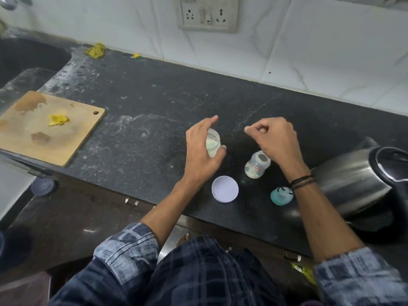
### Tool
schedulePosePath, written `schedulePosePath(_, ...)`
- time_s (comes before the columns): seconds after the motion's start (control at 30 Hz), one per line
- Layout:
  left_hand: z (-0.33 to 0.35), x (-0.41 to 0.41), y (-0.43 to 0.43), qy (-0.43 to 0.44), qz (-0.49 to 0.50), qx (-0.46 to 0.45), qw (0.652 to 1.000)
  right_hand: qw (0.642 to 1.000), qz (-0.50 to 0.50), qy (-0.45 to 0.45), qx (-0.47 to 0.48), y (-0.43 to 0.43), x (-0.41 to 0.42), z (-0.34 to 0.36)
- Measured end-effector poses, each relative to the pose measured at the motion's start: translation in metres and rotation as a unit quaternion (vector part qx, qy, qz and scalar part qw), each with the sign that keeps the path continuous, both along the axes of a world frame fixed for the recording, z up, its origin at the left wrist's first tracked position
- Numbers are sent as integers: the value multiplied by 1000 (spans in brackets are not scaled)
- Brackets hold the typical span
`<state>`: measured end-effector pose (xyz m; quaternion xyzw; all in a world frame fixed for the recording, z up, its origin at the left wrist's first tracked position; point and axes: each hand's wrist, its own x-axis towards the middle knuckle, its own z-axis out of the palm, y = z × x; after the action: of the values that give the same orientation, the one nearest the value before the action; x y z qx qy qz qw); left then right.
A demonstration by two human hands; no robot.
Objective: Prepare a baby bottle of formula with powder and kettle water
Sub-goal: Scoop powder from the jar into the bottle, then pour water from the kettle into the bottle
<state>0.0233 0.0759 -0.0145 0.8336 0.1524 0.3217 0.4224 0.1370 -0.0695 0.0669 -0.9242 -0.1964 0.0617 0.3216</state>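
Black speckled counter (154, 102), pale lilac lid (225, 189), teal bottle cap (280, 196), blue plaid sleeves (130, 250), tan cutting board (66, 138).

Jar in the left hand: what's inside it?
Pale powder shows through the open jar, heaped against its wall. The left hand wraps its near side, so how deep the powder goes is hidden.

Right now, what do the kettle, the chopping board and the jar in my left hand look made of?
Kettle: brushed metal, likely stainless steel, from its streaky reflections; the lid looks like black plastic. Chopping board: bare matte wood, with visible grain and dark stains. Jar: clear, powder shows through; glass or plastic, hard to tell.
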Motion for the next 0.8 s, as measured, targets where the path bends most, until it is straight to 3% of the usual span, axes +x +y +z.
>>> schedulePosePath(0.23,-3,13,-48,-5,-98,-26,995,995,-86,-5,45,-68,-7,4)
schedulePosePath(0.43,-35,23,-80,98,-114,-117,982,996,-51,-68,-41,-130,-23,1)
schedulePosePath(0.53,-48,27,-87,142,-104,-161,971,984,-63,-164,-39,-156,-36,2)
schedulePosePath(0.67,-50,32,-92,160,-117,-202,959,936,-102,-337,12,-189,-55,2)
schedulePosePath(0.8,-52,37,-91,166,-106,-191,962,895,-201,-398,-12,-213,-64,-11)
